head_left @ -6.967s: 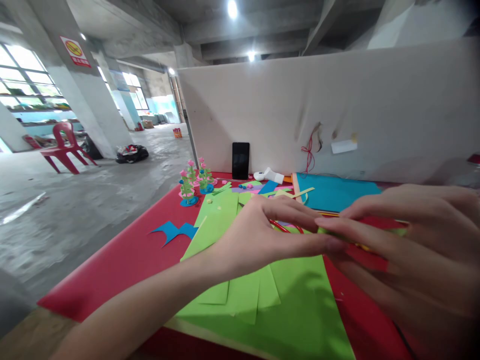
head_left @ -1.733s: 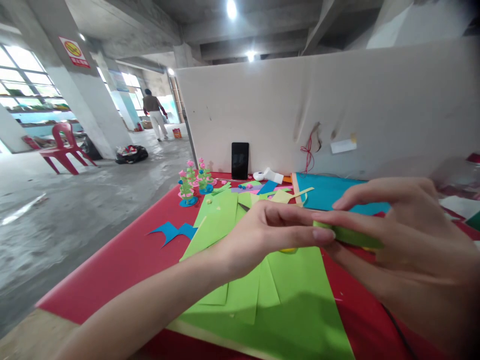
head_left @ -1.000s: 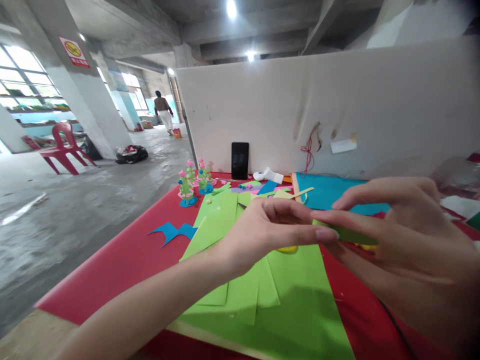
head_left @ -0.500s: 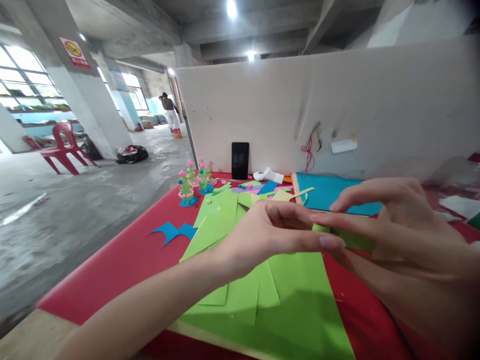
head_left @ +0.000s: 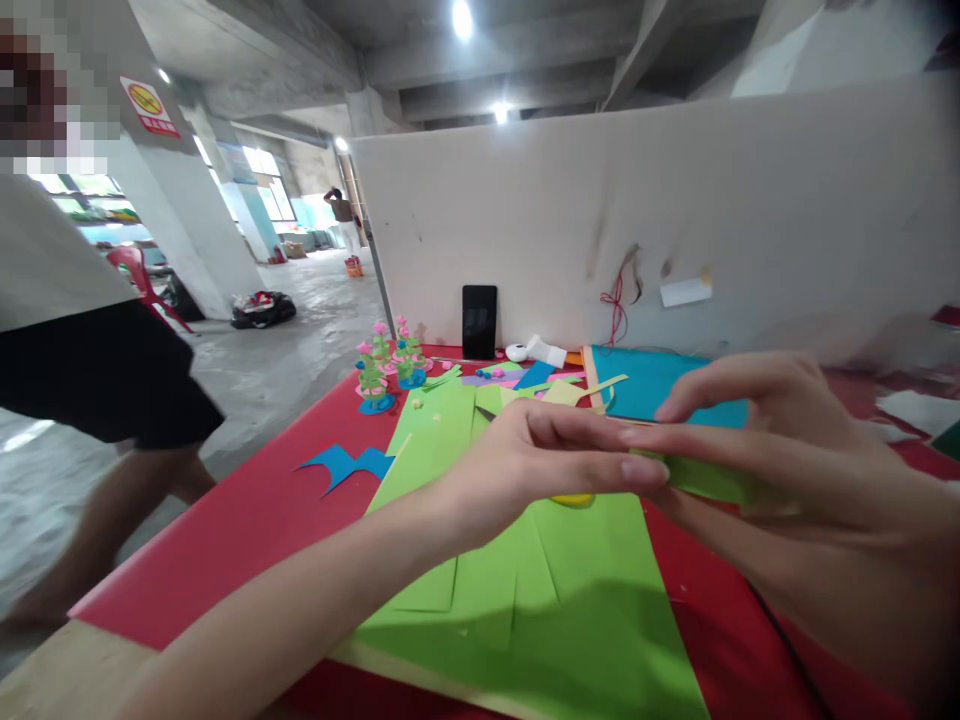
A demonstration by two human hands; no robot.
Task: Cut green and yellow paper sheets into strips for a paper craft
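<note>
Head view, hands (head_left: 517, 465) above red tabletop (head_left: 262, 510), pillar (head_left: 176, 200)

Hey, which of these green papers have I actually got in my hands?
The small green piece, up at the fingertips of your left hand and right hand; the larger green sheets lie spread flat below.

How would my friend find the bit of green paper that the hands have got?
Start at the red table and look where the left hand and right hand meet. Pinched there, partly hidden by the fingers, is the piece of green paper. Unlike the green sheets lying flat below, it is held up.
</note>
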